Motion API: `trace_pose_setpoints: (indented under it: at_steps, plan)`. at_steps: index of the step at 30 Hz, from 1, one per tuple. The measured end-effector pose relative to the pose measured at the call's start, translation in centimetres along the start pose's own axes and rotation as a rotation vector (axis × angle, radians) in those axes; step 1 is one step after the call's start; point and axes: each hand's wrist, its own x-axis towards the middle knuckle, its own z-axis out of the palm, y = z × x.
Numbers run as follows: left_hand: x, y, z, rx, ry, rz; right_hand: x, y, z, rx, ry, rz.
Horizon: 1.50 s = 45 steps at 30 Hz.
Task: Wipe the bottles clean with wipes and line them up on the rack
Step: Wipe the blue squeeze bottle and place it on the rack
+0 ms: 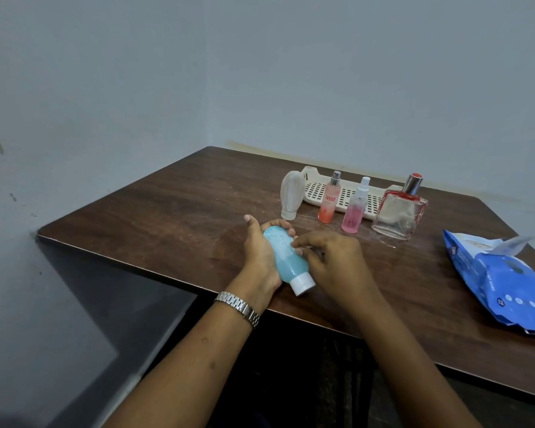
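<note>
A light blue bottle point(286, 257) with a white cap lies in the palm of my left hand point(260, 254), whose fingers curl round its far end; the cap points toward me. My right hand point(334, 261) arches over the bottle's right side with bent fingertips touching it. Whether a wipe is under those fingers is hidden. Behind stands a cream perforated rack point(314, 189) with nothing in it. In front of it stand a white bottle point(291, 196) on its cap, an orange spray bottle point(329, 200), a pink spray bottle point(354, 211) and a square glass perfume bottle point(399, 211).
A blue pack of wipes point(501, 273) lies at the right of the brown wooden table point(167, 211), its flap peeled up. The table's left and near edges drop to the floor. Grey walls close the corner behind.
</note>
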Motion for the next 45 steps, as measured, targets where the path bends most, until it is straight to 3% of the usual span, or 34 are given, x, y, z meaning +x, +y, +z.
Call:
trace_pose_setpoints:
  at_steps: [5, 10, 16, 21, 24, 29, 35, 40, 45]
  plan:
    - [0.1, -0.1, 0.1, -0.012, 0.005, 0.015, 0.3, 0.2, -1.6, -0.014, -0.126, 0.005]
    - [0.5, -0.2, 0.0, 0.013, 0.028, 0.024, 0.6, -1.0, -0.6, -0.081, -0.063, 0.005]
    - [0.6, -0.1, 0.2, -0.006, 0.03, 0.024, 0.4, -1.6, -1.7, -0.176, -0.23, -0.02]
    - [0.8, -0.2, 0.2, 0.006, 0.027, 0.029, 1.4, -1.8, -1.3, -0.211, -0.19, 0.029]
    - [0.8, 0.0, 0.2, -0.004, 0.025, 0.021, 0.1, -2.7, -0.6, -0.196, -0.197, -0.065]
    - [0.7, -0.1, 0.6, -0.012, 0.026, 0.03, 0.8, -1.9, -1.6, -0.244, -0.315, -0.052]
    - [0.6, 0.1, 0.3, 0.002, 0.023, 0.029, -0.3, -2.2, 0.7, -0.245, -0.146, -0.22]
    - [0.6, -0.1, 0.3, 0.013, 0.035, 0.047, -0.8, -1.6, -0.1, -0.056, -0.013, -0.084]
    - [0.4, 0.0, 0.2, 0.028, 0.052, 0.052, -1.0, -2.6, 1.0, 0.016, -0.022, -0.131]
